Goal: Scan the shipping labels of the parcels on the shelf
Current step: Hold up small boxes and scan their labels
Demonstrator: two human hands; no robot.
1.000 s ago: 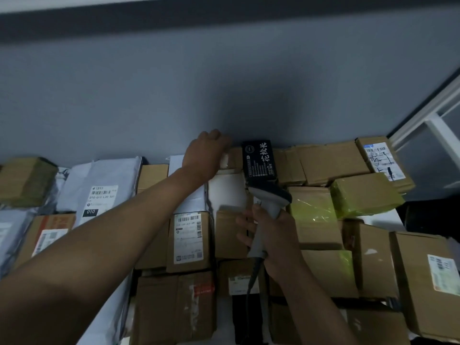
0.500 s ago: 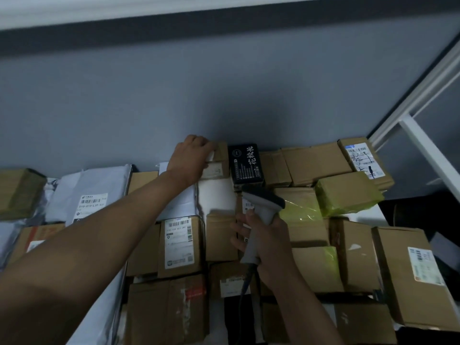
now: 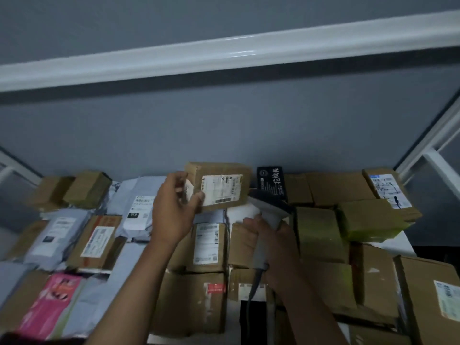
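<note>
While our left hand [image 3: 174, 215] grips a small cardboard parcel [image 3: 219, 186] lifted above the shelf's parcels, label [image 3: 220, 189] facing us, our right hand [image 3: 276, 247] clasps the scanner [image 3: 267, 215] just right of it.

both arms reach forward, left hand [image 3: 174, 210] and right hand [image 3: 276, 247] each curled in a grip.

A grey wall [image 3: 224, 125] rises behind and above the grip. A white rail [image 3: 224, 53] crosses it high overhead, tilted up to the right. Far right of the grip stands a white frame post [image 3: 433, 135], leaning, with a crossbar [image 3: 440, 168] below it. Far left, another white bar [image 3: 15, 160] shows at the edge.
</note>
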